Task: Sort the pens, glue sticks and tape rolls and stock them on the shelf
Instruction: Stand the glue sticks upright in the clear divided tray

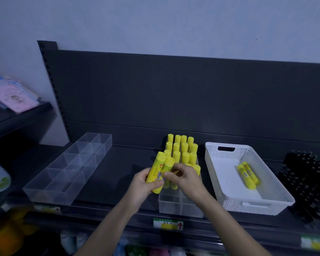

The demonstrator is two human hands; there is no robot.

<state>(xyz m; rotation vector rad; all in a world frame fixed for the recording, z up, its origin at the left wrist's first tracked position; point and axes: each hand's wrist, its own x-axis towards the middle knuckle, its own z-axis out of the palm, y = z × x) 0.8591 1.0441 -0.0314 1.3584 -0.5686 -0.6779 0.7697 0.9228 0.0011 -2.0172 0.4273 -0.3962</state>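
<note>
Forearms reached in from the near edge. The left hand (146, 182) gripped two yellow glue sticks (158, 169), its fingers curled round their lower halves, and the sticks were tilted so their caps leaned far and right. From the right, the right hand (187, 179) met them with its fingers (175, 166) curled. Its thumb pinched at the right-hand stick of the pair, though how firm that hold was could not be told.

Both hands hovered over the near part of a see-through compartment box (179, 206) that sat on the dark shelf (118, 172). In the far part of that box, more yellow sticks, the standing sticks (183, 150), stood upright in close rows, caps up.

Just right of the box sat a white perforated basket (227, 182). Two loose sticks (248, 175) lay flat in it, side by side and touching, toward its right wall. Right of the basket was a black rack (310, 182), too dark to make out in detail.

Well to the left on the shelf lay a second see-through divided box (68, 169), set at an angle. A green and yellow price label (167, 224) was fixed to the shelf's near edge, below the hands. On a neighbouring shelf at far left lay pink packets (13, 97).
</note>
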